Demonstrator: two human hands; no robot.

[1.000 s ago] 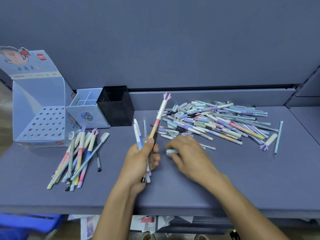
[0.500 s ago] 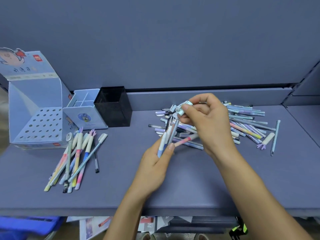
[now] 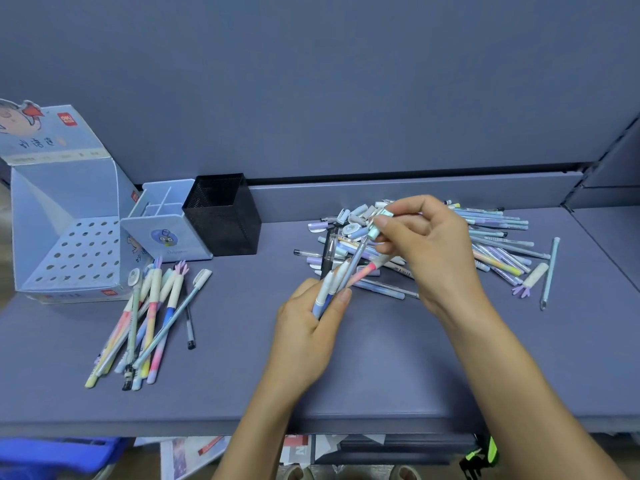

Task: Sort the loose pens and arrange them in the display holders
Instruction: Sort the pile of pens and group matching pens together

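Several pens clamped in left hand, raised toward pile; right hand, lifted since, pinching mint cap: recapping before sorting.

The left hand grips a bunch of pens; just above it the right hand pinches a pale cap over the pen pile.

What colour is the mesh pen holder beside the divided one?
Black, seen clearly in the head view; the divided holder next to it is pale blue.
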